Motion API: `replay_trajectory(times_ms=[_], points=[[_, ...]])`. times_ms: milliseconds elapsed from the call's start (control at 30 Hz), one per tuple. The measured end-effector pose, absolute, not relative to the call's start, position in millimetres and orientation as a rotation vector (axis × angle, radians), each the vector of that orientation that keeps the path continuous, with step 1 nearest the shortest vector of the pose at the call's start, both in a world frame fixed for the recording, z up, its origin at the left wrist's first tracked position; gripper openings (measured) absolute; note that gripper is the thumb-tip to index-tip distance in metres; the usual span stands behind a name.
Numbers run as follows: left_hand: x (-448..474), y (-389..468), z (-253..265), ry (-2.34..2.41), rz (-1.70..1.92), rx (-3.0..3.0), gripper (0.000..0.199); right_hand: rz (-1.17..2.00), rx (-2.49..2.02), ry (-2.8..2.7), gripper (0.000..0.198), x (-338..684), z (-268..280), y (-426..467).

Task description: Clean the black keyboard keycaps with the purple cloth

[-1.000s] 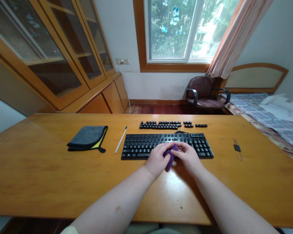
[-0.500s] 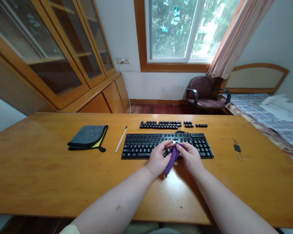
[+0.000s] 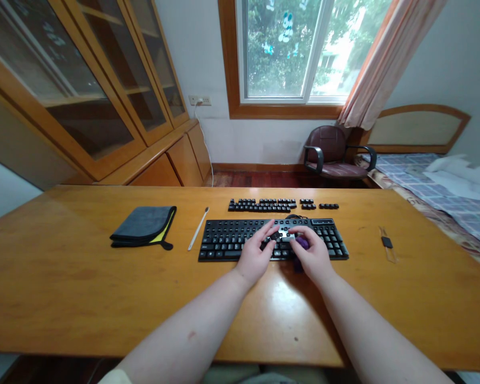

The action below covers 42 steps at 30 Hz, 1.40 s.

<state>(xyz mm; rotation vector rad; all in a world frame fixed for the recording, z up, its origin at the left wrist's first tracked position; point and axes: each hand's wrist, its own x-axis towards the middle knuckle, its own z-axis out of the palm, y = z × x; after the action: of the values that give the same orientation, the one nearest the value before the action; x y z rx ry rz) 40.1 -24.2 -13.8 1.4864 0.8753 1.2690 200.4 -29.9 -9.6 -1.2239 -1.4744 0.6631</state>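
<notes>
A black keyboard (image 3: 220,246) lies on the desk in front of me, with its upper key rows stripped to bare stems. Over its middle, my left hand (image 3: 256,250) pinches a small black keycap (image 3: 275,235) between thumb and fingers. My right hand (image 3: 313,252) is curled beside it, with a bunched purple cloth (image 3: 303,243) tucked under the fingers. Thumb and forefinger of that hand stand a little apart. Between the hands a pale patch of the keyboard shows. Behind the keyboard, loose black keycaps (image 3: 262,205) stand in rows.
A folded grey cloth (image 3: 144,224) with yellow lining lies at the left on the wooden desk (image 3: 152,288). Beside it is a white stick-like brush (image 3: 198,229). To the right lies a wire keycap puller (image 3: 387,242). Beyond the desk stands a chair (image 3: 328,146).
My hands have moved apart. The purple cloth, held between both hands before, is now bunched in my right hand alone, while the keycap shows in my left fingers.
</notes>
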Motion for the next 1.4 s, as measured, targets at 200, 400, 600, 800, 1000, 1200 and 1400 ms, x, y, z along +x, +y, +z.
replay_trajectory(times_ms=[200, 400, 600, 800, 1000, 1200, 1400], points=[[38.3, -27.2, -8.6, 0.876, 1.196, 1.546, 0.054, 0.415, -1.223, -1.705, 0.025, 198.5, -8.4, -30.8], [38.7, -26.4, -12.3, 0.816, 1.167, 1.626, 0.058, 0.427, -1.182, -1.780, 0.024, 198.6, -9.0, -31.9], [40.7, -24.4, -18.1, 0.859, 1.208, 1.634, 0.055, 0.422, -1.153, -1.849, 0.025, 197.0, -9.8, -31.0], [38.9, -21.1, -21.4, 1.042, 1.224, 1.802, 0.050, 0.393, -1.227, -1.847, 0.023, 205.7, 10.0, -36.0], [36.4, -17.9, -20.1, 1.250, 1.102, 2.125, 0.029, 0.308, -1.354, -1.842, 0.020, 239.6, 44.1, -14.2], [38.4, -20.8, -26.3, 1.334, 1.025, 2.174, 0.042, 0.317, -1.374, -2.074, 0.018, 248.5, 0.2, 19.9], [39.1, -20.4, -29.2, 1.417, 0.913, 2.239, 0.046, 0.219, -1.358, -2.204, 0.019, 248.8, -20.1, 20.7]])
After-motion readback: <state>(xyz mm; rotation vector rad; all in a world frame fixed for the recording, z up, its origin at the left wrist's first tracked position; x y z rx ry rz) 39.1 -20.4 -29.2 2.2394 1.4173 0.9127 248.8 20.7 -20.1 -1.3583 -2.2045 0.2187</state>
